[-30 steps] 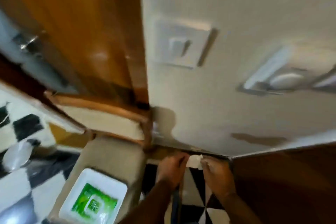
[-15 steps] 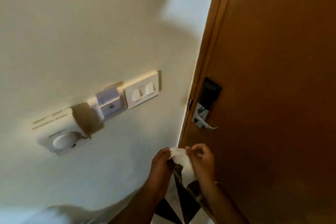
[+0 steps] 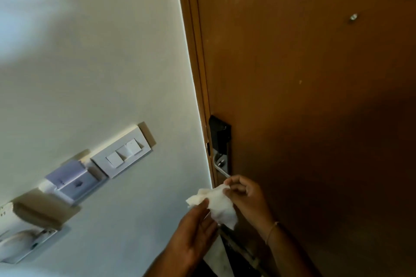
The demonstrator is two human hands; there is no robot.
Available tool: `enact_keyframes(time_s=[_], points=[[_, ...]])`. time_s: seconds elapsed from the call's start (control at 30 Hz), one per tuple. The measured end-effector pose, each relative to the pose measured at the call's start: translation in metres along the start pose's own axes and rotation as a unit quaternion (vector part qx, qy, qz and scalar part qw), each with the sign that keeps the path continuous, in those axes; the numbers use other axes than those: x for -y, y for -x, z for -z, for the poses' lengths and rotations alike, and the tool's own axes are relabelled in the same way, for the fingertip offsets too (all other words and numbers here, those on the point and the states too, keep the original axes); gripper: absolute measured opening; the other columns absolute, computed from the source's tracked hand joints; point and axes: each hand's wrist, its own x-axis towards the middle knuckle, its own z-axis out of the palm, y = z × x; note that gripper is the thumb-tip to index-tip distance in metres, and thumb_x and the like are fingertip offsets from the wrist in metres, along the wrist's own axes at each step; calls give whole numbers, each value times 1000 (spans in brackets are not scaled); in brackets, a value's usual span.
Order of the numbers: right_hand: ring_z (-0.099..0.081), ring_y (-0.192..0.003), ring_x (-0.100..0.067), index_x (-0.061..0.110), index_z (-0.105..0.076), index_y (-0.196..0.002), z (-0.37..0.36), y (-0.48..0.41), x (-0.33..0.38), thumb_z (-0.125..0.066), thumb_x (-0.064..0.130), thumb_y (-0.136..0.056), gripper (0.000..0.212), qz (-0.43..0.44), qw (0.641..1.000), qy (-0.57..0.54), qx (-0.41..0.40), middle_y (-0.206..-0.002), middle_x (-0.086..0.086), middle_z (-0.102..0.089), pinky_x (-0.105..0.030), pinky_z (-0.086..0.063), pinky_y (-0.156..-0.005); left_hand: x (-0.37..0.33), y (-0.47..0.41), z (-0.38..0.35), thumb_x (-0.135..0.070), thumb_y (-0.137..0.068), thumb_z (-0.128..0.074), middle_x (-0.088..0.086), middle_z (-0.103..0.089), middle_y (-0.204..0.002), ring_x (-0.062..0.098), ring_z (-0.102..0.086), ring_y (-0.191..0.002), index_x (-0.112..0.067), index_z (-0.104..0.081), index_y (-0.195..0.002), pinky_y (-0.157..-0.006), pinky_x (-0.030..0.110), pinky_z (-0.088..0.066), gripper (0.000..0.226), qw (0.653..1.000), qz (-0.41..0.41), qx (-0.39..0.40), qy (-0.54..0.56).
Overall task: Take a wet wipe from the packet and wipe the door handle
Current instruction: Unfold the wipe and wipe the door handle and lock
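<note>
A crumpled white wet wipe (image 3: 217, 203) is held between both hands just below the door handle. My left hand (image 3: 195, 234) pinches its lower left part. My right hand (image 3: 246, 197) pinches its upper right corner, with the fingertips almost touching the lever. The silver door handle (image 3: 221, 170) sticks out of a black lock plate (image 3: 219, 136) on the brown wooden door (image 3: 304, 96). The lever's tip is hidden behind my right fingers. The wipe packet is out of view.
A cream wall (image 3: 101, 74) on the left carries a white double light switch (image 3: 123, 153), a key-card holder (image 3: 72, 181) and a white wall unit (image 3: 22, 243). The door frame (image 3: 195, 51) runs down between wall and door. A small metal stud (image 3: 353, 17) sits high on the door.
The view swung from the chair and wipe packet to the door, then closer to the handle. Both hands rose with the wipe, which is now more spread out, up to the lever.
</note>
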Motion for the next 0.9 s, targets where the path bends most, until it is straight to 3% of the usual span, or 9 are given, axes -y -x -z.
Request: enact_keyframes(time_s=[0.07,0.13,0.2,0.37,0.47,0.6,0.7,0.8,0.9], points=[[-74,-86,6,15,-74,-100,-4,-4,2,-77,8,-92,11,4,1000,4,-14,-93,8,-80,-13,-58,-63,-11,2,-4,-21,-104,-70,26,-85,-98,46,-82,-99,-5,-66,-120,-72,52,-68,23,1000,-5,-10,28],[-74,-87,5,18,-74,-98,-11,-8,7,-76,11,-93,9,9,999,17,-30,-95,7,-80,-13,-58,-64,-24,3,-14,-36,-107,-65,24,-85,-94,44,-73,-112,-3,-66,-116,-88,54,-60,34,999,19,-9,25],[-75,-91,1,20,-75,-99,-17,-11,13,-75,11,-94,10,10,999,26,-24,-98,6,-80,-15,-60,-68,-32,2,-22,-37,-104,-67,26,-85,-97,45,-74,-111,-2,-71,-116,-86,51,-62,37,998,54,22,19],[-75,-98,-12,18,-78,-97,-29,-25,29,-72,4,-94,15,8,998,10,-55,-97,4,-80,-28,-65,-84,-43,-23,-23,-21,-114,-51,25,-84,-99,38,-67,-127,4,-61,-144,-97,42,-61,40,996,67,57,3],[-73,-103,-10,21,-77,-100,-31,-35,35,-70,8,-97,15,0,997,37,-67,-101,7,-79,-19,-61,-77,-51,-43,-17,-31,-111,-50,18,-87,-100,35,-73,-110,6,-57,-149,-74,36,-69,54,997,24,78,-10],[-68,-116,-6,31,-73,-111,-32,-39,48,-65,11,-100,24,55,988,140,-44,-118,12,-74,-8,-56,-78,-67,-54,1,-27,-103,-64,16,-85,-116,31,-82,-103,-1,-65,-140,-82,44,-66,45,997,-38,66,-15],[-53,-129,2,32,-67,-130,-23,-45,77,-63,18,-101,33,218,900,375,-41,-139,10,-66,-11,-51,-99,-78,-66,2,-17,-112,-52,32,-69,-137,43,-69,-108,6,-60,-147,-93,54,-56,44,997,-71,-12,-21],[-35,-153,-9,31,-56,-144,-15,-66,117,-60,29,-99,46,380,749,541,-40,-156,8,-53,-46,-27,-129,-90,-72,0,-21,-110,-60,19,-72,-137,33,-71,-115,-8,-64,-147,-102,52,-57,40,984,-160,-41,-64],[-6,-164,-23,27,-21,-166,-13,-94,147,-64,43,-94,84,355,602,715,5,-176,-2,-15,-51,-1,-131,-99,-87,-6,-24,-110,-63,5,-65,-149,25,-66,-127,-21,-57,-157,-119,52,-50,48,965,-217,-77,-128]])
